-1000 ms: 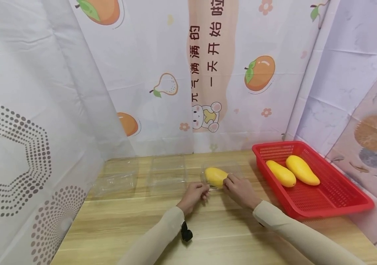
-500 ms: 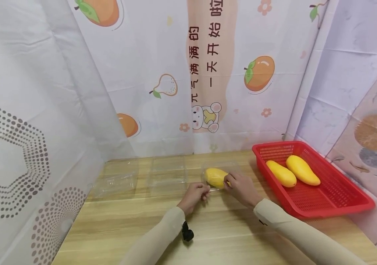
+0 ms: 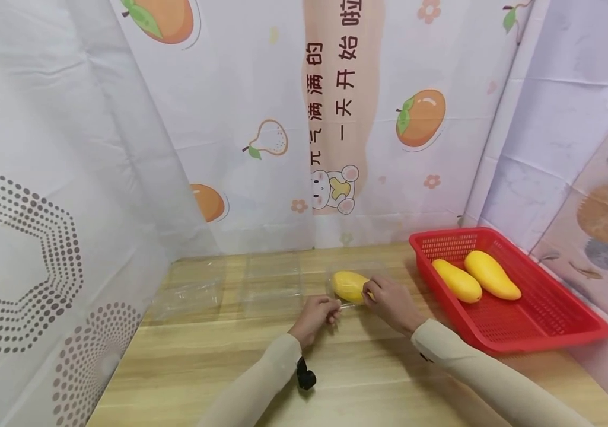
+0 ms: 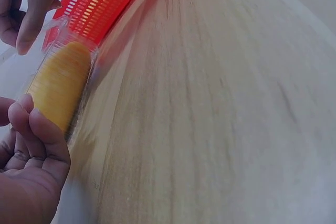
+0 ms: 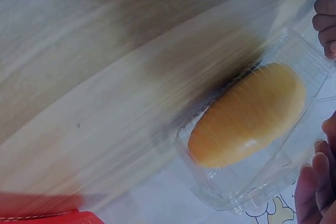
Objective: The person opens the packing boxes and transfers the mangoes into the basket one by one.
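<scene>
A yellow mango [image 3: 347,286] lies inside a clear plastic clamshell box [image 5: 215,188] on the wooden table. Ridged clear plastic covers the fruit in the right wrist view. My left hand [image 3: 314,314] pinches the box's near left edge between thumb and curled fingers. At the near right side, my right hand [image 3: 391,305] holds the box's edge with bent fingers and hides that corner from the head view. In the left wrist view, both hands are at the left edge of the picture, with the mango [image 4: 60,82] between them.
To the right stands a red perforated basket [image 3: 538,332] with two mangoes [image 3: 457,280] in it. Two more clear plastic boxes, one at far left [image 3: 188,293] and one in the middle [image 3: 273,284], sit along the back of the wooden table [image 3: 186,367]. Printed cloth [image 3: 239,196] hangs behind.
Both hands stay at the box in nearly the same pose. The head view has shifted very slightly. Nothing else has visibly moved.
</scene>
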### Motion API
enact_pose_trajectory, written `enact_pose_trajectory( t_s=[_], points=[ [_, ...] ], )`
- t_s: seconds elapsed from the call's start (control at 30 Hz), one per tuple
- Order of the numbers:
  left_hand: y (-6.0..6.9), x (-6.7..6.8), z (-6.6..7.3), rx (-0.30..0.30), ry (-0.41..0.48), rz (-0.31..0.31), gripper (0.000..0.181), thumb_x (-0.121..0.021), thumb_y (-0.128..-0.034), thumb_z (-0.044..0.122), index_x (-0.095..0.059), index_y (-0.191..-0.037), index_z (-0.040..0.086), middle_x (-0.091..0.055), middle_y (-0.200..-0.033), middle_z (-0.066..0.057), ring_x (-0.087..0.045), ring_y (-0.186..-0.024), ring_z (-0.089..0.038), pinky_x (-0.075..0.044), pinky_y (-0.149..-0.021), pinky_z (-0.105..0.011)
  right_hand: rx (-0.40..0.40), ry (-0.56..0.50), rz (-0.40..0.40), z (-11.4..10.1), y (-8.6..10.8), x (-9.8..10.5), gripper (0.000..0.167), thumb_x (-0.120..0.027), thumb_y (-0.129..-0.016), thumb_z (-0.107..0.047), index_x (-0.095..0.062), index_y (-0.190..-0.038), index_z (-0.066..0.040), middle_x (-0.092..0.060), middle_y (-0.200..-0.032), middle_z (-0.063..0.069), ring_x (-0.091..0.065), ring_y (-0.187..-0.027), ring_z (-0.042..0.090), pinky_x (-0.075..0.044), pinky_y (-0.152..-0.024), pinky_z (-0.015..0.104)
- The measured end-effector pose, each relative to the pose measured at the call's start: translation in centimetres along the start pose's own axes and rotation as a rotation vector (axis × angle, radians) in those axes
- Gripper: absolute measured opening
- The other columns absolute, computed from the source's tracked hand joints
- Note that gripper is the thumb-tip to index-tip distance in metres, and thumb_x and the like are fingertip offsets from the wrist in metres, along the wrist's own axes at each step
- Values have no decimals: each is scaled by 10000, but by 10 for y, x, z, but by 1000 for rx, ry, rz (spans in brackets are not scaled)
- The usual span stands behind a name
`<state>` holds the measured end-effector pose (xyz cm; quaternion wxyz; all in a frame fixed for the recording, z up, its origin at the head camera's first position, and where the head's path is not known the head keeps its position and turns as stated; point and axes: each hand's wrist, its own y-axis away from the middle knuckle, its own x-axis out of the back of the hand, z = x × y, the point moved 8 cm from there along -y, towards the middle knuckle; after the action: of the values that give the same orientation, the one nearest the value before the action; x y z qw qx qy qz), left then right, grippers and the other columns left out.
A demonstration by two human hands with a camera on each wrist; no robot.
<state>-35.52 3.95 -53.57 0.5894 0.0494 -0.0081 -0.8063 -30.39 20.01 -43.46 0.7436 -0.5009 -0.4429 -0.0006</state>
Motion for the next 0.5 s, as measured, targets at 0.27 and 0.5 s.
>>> enact_pose_trajectory(
  t_s=[0.27,0.5],
  points=[
    [0,-2,-6,8,-11,12,228,-672,-971,91,-684,-935,-134,-658,-764,-93,-548,-605,-93,-482,-553,-200,7,-24,-41,-2,3,0,184,-832,-752,-30,-682,-846,-81,-564,-806,13,-545,-696,167,-532,-503,309],
    [-4,0,-1,-4,-2,28,244,-669,-966,92,-682,-943,-150,-663,-777,-108,-545,-609,-92,-478,-553,-199,17,-9,-32,3,-5,-2,222,-856,-705,-12,-687,-837,-70,-576,-819,26,-547,-716,172,-543,-518,301]
  ],
)
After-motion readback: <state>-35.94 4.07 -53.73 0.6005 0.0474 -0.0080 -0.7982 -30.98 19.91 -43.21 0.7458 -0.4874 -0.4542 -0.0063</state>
